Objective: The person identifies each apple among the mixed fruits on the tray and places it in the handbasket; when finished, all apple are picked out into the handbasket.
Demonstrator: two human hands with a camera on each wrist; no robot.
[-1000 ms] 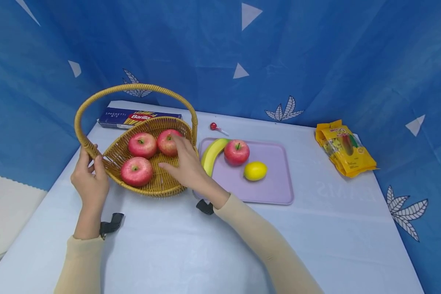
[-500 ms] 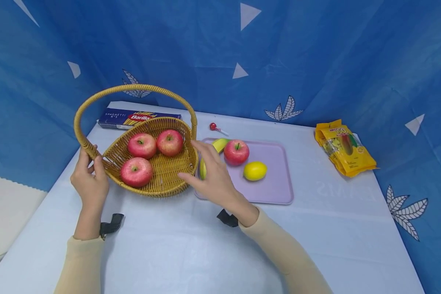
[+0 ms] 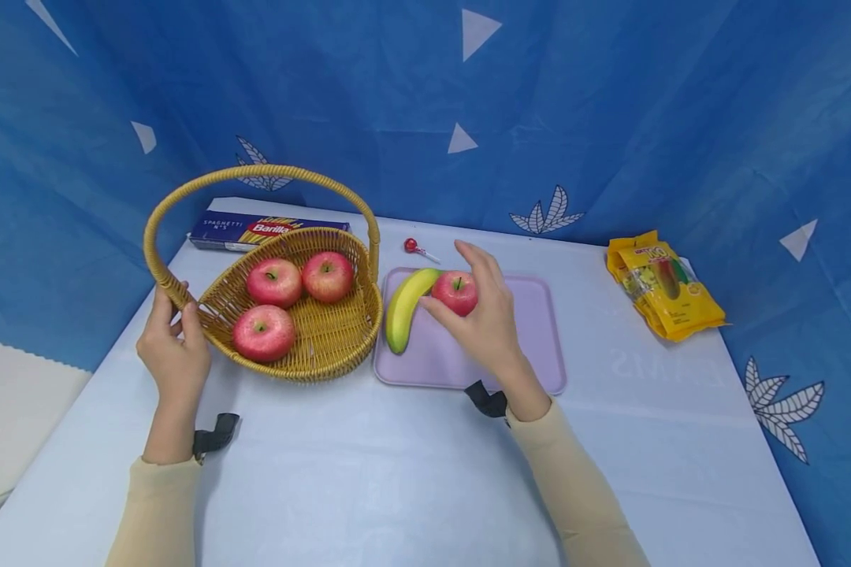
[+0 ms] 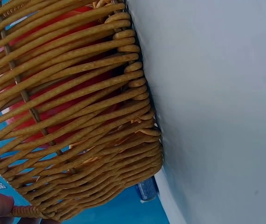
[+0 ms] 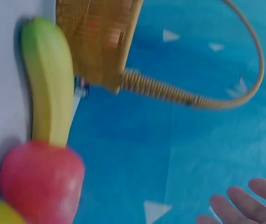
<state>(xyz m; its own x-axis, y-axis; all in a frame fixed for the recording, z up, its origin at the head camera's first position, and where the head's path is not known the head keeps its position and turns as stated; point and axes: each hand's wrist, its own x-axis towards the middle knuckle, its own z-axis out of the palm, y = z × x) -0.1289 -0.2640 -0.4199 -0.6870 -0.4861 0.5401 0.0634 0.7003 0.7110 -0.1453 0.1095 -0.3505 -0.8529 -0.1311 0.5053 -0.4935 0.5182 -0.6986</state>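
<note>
At the left of the table stands a wicker basket (image 3: 329, 335) with three red apples in it: a front apple (image 3: 264, 333), a back left apple (image 3: 274, 282) and a back right apple (image 3: 328, 276). My left hand (image 3: 175, 354) grips the basket's handle (image 3: 157, 260) at its lower left end. Above a lilac tray (image 3: 539, 339), my right hand (image 3: 488, 323) has thumb and fingers spread, apart from the tray's apple (image 3: 454, 291). A banana (image 3: 406, 311) lies left of that apple. The lemon (image 5: 0, 212) shows only in the right wrist view; my right hand hides it in the head view.
Behind the basket lies a blue spaghetti box (image 3: 220, 228). A red lollipop (image 3: 413, 246) rests behind the tray. Far right is a yellow snack bag (image 3: 667, 285). A blue curtain (image 3: 397, 94) hangs along the back of the white table (image 3: 340, 472).
My right hand has come out of the basket and moved right, over the tray, now covering the lemon. My left hand keeps hold of the handle, and the apples have stayed in place.
</note>
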